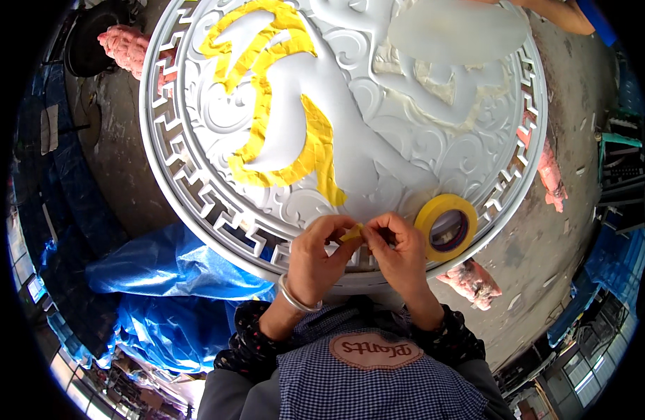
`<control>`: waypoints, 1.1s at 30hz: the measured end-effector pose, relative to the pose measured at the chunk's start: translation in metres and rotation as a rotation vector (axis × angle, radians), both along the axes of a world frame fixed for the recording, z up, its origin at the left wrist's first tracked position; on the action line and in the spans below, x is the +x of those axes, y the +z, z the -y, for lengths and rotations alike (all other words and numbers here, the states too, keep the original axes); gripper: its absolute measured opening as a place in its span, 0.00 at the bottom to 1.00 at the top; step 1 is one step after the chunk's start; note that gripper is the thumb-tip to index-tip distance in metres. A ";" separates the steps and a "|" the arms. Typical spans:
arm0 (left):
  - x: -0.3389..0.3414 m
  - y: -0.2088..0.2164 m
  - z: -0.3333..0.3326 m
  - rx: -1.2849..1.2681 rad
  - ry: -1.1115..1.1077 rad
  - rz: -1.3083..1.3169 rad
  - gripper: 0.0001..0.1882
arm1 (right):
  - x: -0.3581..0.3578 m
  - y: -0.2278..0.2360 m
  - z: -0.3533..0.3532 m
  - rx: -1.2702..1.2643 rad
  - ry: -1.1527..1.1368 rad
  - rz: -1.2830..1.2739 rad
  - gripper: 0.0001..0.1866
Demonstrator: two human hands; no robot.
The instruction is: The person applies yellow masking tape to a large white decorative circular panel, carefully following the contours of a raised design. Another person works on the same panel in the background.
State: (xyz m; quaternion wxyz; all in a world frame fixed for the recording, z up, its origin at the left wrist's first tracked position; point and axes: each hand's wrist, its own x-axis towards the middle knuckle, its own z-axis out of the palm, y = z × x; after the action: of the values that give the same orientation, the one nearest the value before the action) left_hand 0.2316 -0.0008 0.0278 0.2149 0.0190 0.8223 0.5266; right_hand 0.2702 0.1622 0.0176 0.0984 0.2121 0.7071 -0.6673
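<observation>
Both hands meet over the near edge of a large round grey relief panel [378,147], which has raised figures, scrolls and a cut-out key-pattern rim. Between thumb and fingers, my left hand [315,255] pinches a small piece of yellow masking tape [352,233]. My right hand [399,255] is closed at the other end of that piece, its fingertips almost touching the left ones. A roll of yellow masking tape [425,224] lies flat on the panel just right of my right hand. Yellow tape strips [319,140] outline a raised figure on the left half.
At the far right, another person's arm [564,15] reaches over the panel beside a blurred pale oval [459,31]. Pink wrapped supports [126,49] stick out under the rim. Blue plastic sheeting [175,262] is bunched at the left; dark racks [620,178] stand at the right.
</observation>
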 end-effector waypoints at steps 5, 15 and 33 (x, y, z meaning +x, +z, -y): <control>-0.005 -0.009 0.002 0.061 0.165 0.032 0.13 | -0.002 -0.005 0.014 -0.039 -0.139 0.004 0.08; -0.022 -0.023 -0.008 -0.026 0.209 -0.168 0.09 | -0.017 -0.007 0.015 -0.090 -0.140 0.225 0.10; -0.034 -0.030 -0.017 -0.179 0.168 -0.233 0.14 | -0.024 -0.017 0.017 -0.088 -0.179 0.251 0.07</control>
State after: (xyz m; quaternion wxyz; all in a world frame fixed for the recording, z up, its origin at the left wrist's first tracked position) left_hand 0.1974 0.0158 -0.0019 0.0740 -0.0083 0.8839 0.4617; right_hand 0.2464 0.1450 0.0011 0.1352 0.3517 0.6376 -0.6719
